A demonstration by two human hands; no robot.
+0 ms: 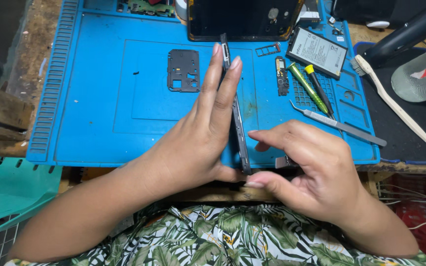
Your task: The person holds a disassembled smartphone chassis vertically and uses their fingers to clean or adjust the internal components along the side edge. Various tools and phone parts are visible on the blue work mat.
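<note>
1. Standing on edge over the blue work mat, the phone frame is seen nearly edge-on, thin & dark, running from near the mat's front edge up toward the back.
2. Left hand is flat & open, fingers straight & together, pressed along the frame's left face; thumb reaches under to the frame's near end. So it's bracing, not wrapped round it.
3. Right hand is half curled just right of the frame, thumb & forefinger drawn toward the near end; can't tell if they actually pinch it. A small grey piece shows under the palm, unclear what.
4. Nearby on mat: black cover plate, small board, green screwdriver, tweezers, battery. Brush lies right of the mat.
</note>
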